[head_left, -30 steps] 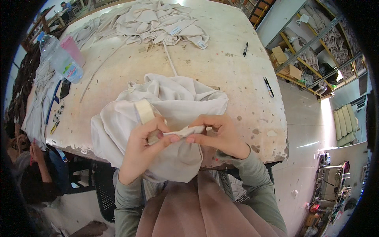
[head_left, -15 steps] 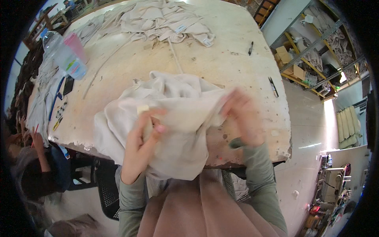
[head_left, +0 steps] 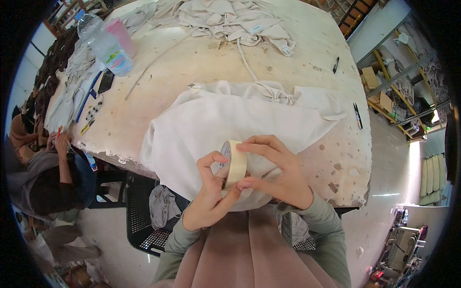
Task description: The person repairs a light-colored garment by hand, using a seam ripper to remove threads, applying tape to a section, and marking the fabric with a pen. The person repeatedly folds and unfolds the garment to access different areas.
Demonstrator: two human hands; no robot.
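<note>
A roll of cream masking tape [head_left: 237, 165] is held upright over the near part of the off-white cloth garment [head_left: 201, 125]. My left hand [head_left: 211, 192] grips it, with fingers curled into the core and the thumb near the lower rim. From the other side, my right hand [head_left: 281, 173] touches the tape's outer face, its fingertips at the top and thumb at the bottom, close to the left thumb. The garment lies spread on the worktable [head_left: 331, 163] and hangs over the near edge.
Further back lies a heap of similar cloth [head_left: 225, 21]. To the left are a plastic bottle [head_left: 103, 41], a pink tumbler [head_left: 121, 37] and a phone [head_left: 106, 81]. Pens [head_left: 357, 115] lie at right. Black crates [head_left: 144, 216] stand below the edge. Another person [head_left: 53, 177] sits at left.
My right hand has come from the garment's right side to the tape roll. The garment now lies flatter and spreads further right. My left hand still holds the roll, and the view has shifted.
</note>
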